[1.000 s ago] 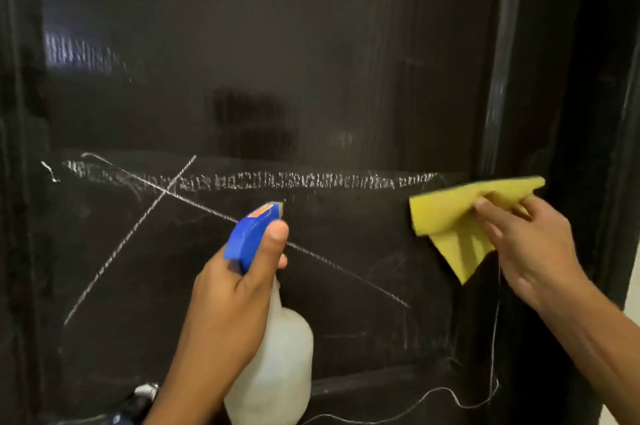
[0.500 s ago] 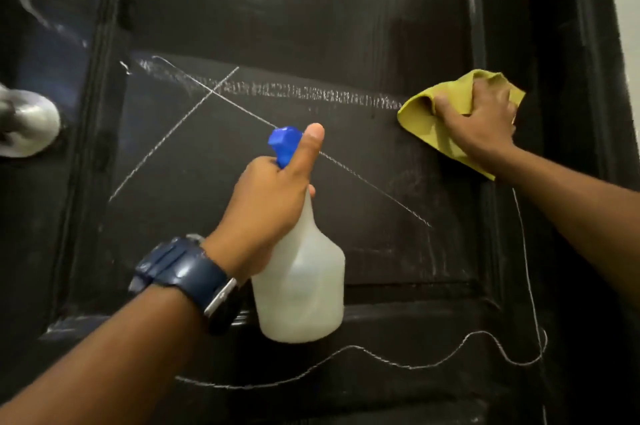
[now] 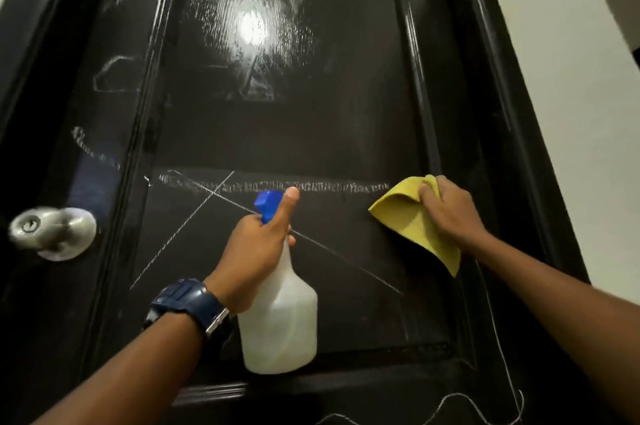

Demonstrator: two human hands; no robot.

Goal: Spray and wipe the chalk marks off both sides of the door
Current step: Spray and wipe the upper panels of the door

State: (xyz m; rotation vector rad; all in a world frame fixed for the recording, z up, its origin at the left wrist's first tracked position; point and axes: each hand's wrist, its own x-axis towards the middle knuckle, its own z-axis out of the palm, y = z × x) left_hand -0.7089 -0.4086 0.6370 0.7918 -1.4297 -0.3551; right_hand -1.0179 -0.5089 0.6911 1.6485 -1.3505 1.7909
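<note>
While the left hand grips the spray bottle, the right hand clutches the yellow cloth against the door.

The left hand covers the spray bottle neck and trigger. The doorknob is motion-blurred. The right hand hides part of the yellow cloth. The door's lower chalk squiggle runs off the bottom edge.

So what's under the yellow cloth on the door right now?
The folded yellow cloth, pressed by the right hand, covers the dark door panel at the right end of the smeared horizontal chalk band. Whether chalk continues beneath it is hidden.
</note>
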